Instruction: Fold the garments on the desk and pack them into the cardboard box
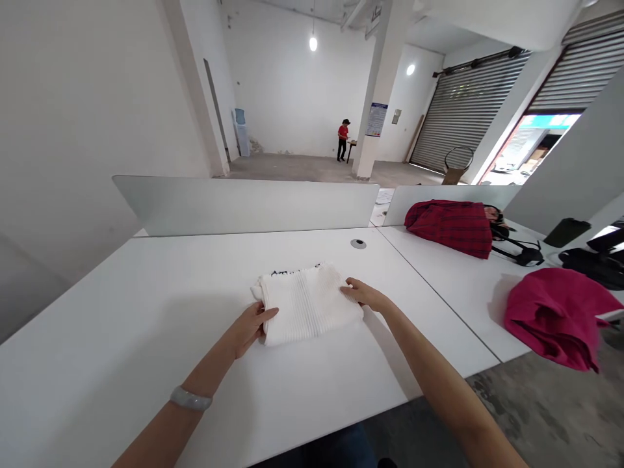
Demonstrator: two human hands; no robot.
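L hand (249, 328), R hand (364, 294), both open, flat against 1 folded white garment (307, 305)

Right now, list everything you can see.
Desk: one, white, under the hands
Folded ribbed cloth: one, white, mid-desk
Crumpled cloth: one, crimson, right-hand desk
Plaid cloth: one, red, far right desk
Divider panels: two, pale grey, beyond the desks
Roller shutters: two, grey, far right wall
Person: one, red shirt, back of room
Bangle: one, pale grey, left wrist
Left hand: one, on cloth's left side
Right hand: one, on cloth's right side
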